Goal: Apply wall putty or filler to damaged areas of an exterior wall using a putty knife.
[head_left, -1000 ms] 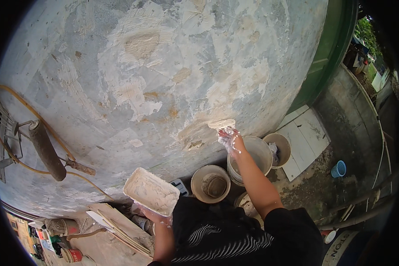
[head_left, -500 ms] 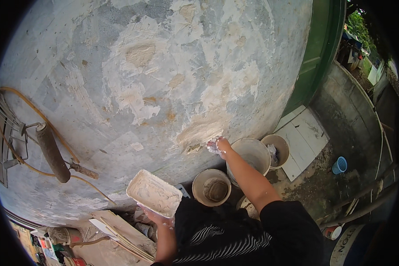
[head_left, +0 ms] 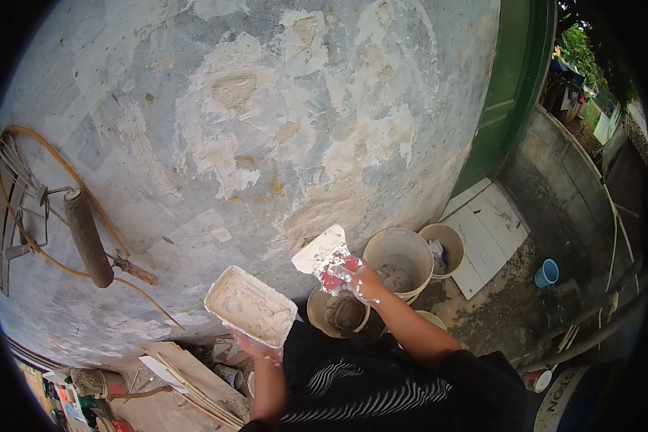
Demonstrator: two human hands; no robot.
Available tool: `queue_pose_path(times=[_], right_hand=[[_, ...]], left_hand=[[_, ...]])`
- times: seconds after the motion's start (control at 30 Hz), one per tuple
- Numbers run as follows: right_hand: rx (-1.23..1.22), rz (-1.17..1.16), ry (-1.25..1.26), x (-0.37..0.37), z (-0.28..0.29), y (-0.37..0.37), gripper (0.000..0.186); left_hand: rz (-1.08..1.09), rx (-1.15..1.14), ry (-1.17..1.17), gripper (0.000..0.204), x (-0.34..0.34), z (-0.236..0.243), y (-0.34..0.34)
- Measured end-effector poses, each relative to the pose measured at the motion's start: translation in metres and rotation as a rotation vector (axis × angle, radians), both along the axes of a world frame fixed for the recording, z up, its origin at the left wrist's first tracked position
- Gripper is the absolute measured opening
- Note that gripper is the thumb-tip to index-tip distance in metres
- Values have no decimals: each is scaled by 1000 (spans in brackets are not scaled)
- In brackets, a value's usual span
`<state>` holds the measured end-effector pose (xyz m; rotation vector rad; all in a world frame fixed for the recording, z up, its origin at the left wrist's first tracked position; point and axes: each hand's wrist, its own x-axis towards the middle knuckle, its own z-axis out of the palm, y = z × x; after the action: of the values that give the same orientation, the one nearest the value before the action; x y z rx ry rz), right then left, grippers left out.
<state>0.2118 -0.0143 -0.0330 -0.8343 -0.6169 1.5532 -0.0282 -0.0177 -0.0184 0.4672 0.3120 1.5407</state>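
Paint roller [head_left: 88,237] leaning against the patched grey wall [head_left: 266,129] at far left. Left hand [head_left: 255,348] grips a tray of white plaster [head_left: 250,305] from beneath, low before the wall. Right hand [head_left: 363,282] clasps a red-handled putty knife [head_left: 322,253], blade near the wall, above buckets [head_left: 403,255]. Green door [head_left: 515,93] stands right.

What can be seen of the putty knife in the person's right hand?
The putty knife has a broad, flat, roughly rectangular blade smeared with pale filler, and a red handle speckled with white. The right hand, itself spattered with white, grips the handle, so part of it is hidden. The blade points up and left, tilted, held in front of the lower part of the patched grey wall; whether it touches the wall cannot be told. It sits just right of the tray of filler and above the buckets.
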Motion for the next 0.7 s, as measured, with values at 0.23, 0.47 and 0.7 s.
queue_pose_path(times=[0.23, 0.47, 0.7], right_hand=[[154, 62, -553, -2, 32, -27, 28], [228, 110, -775, -2, 79, -35, 28], [472, -159, -1179, -4, 80, -29, 36]], left_hand=[[-92, -36, -9, 59, 13, 16, -7], [-50, -42, -5, 60, 20, 12, -12], [-68, 17, 23, 66, 23, 24, -13]])
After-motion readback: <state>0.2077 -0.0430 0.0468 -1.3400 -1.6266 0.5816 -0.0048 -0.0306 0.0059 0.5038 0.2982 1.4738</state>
